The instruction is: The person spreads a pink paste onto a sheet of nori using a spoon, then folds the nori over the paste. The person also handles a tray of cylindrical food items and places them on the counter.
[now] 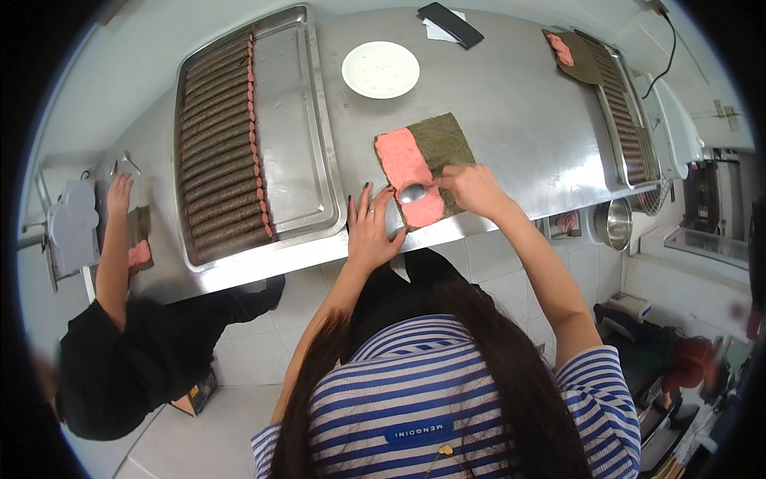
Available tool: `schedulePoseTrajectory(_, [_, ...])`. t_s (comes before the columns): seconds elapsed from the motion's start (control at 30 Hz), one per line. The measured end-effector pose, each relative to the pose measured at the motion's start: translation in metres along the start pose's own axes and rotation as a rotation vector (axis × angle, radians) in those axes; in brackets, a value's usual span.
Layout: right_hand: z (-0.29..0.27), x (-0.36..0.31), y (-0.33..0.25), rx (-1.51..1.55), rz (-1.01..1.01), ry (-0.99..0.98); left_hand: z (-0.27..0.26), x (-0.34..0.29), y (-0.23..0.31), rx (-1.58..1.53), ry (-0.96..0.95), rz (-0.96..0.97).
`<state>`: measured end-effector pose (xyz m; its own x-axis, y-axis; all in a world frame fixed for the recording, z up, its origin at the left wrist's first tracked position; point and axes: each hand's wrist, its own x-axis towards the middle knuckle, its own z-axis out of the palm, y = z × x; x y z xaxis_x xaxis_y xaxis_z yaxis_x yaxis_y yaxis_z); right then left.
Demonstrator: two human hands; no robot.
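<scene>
Head view. I see my right hand (472,188) closed around the handle of a metal spoon (412,192), whose bowl lies on the pink paste (408,172) spread over the left part of a dark seaweed sheet (441,144). My left hand (369,227) lies flat and open, fingers spread, fingertips touching the near left edge of that sheet; it holds nothing.

The sheet rests on a steel table (511,104), directly under both hands. Left of my left hand stands a large steel tray (291,120) lined with dark rolls (219,152). Beyond the hands sits a white plate (381,69); further beyond, a black phone (451,24). Well right of my right hand is a second tray (630,120) with rolls.

At far left, a co-worker's hand (120,191) rests on the table; what it touches is hard to make out. The spoon's handle is hidden by my fingers.
</scene>
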<state>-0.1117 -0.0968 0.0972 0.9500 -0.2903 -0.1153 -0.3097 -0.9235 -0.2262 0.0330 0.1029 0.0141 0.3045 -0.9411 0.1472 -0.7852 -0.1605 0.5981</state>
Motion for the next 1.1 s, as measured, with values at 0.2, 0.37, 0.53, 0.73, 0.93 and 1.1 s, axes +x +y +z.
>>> schedulePoseTrajectory(0.2, [-0.006,0.026,0.021,0.004,0.011,0.127,0.001,0.001,-0.001,0.025,-0.032,-0.019])
schedulePoseTrajectory(0.37, [-0.010,0.007,0.014,0.040,-0.154,-0.064,-0.002,0.001,0.001,0.019,-0.048,-0.045])
schedulePoseTrajectory(0.53, [0.003,0.039,0.035,0.054,-0.107,-0.028,0.002,0.000,-0.001,0.004,-0.035,-0.037])
schedulePoseTrajectory(0.73, [-0.002,0.086,0.051,0.040,-0.051,0.108,0.000,0.002,0.000,0.011,-0.055,-0.035])
schedulePoseTrajectory(0.93, [-0.024,0.047,0.034,0.085,-0.178,-0.061,-0.001,-0.001,0.000,0.037,-0.065,-0.069])
schedulePoseTrajectory(1.1, [-0.008,0.029,0.044,0.089,-0.162,-0.127,0.001,-0.001,-0.001,0.038,-0.063,-0.055])
